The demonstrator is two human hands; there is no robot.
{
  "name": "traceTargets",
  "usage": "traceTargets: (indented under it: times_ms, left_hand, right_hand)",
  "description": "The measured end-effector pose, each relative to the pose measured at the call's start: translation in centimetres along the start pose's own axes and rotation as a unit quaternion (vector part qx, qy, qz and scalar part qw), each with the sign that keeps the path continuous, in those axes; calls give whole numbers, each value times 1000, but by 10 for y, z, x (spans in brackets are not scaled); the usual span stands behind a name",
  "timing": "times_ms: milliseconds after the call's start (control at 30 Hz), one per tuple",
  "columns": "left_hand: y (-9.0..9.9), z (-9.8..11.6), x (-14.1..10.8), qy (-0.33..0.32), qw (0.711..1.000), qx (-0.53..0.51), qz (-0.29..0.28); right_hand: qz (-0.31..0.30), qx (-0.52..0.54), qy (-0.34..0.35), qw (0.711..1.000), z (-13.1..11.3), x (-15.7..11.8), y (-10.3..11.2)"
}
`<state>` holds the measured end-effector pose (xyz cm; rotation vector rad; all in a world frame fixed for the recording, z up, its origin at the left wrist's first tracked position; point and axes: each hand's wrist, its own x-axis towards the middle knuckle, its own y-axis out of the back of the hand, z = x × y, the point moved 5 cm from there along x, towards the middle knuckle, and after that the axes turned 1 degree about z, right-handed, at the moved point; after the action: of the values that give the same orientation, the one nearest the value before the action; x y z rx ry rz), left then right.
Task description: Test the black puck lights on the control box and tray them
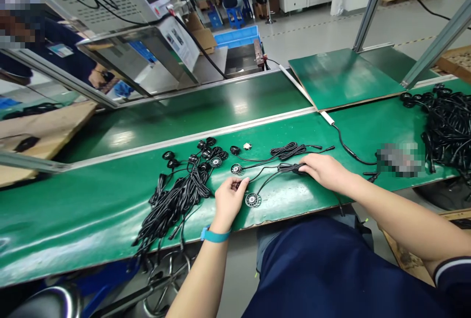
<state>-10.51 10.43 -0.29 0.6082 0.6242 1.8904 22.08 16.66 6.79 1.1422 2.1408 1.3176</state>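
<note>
My left hand [231, 196], with a teal band at the wrist, pinches a small dark part at the end of a thin black cable; the fingers mostly cover it. My right hand [319, 171] is closed on a bundled black cable [289, 167]. From that bundle a lead runs to a round slotted disc [252, 200] lying on the green table, just right of my left hand. Behind my hands lie a second coiled cable [287, 150], its round disc [236, 169], a small black round piece [234, 150] and a small white piece [247, 146].
Left of my hands is a pile of black cables [176, 200] with round ends. Another large cable pile [451, 126] is at the far right. A green board [346, 77] and metal frame posts stand behind. Someone's arm [91, 75] shows at the upper left.
</note>
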Motion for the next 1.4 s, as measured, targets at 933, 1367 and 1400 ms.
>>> traceTargets:
  times_ms: [933,1367,1400]
  left_hand:
    - [-11,-3,8,-57,994,46,77]
    - [-14,-7,9,-72,992,10,99]
    - [-14,-6,10,-73,992,10,105]
  right_hand:
    - [-118,639,-255,716,-6,27,-1]
    - [-40,3,-67,997,28,29,2]
    - [-26,6,-48,998,22,38,-3]
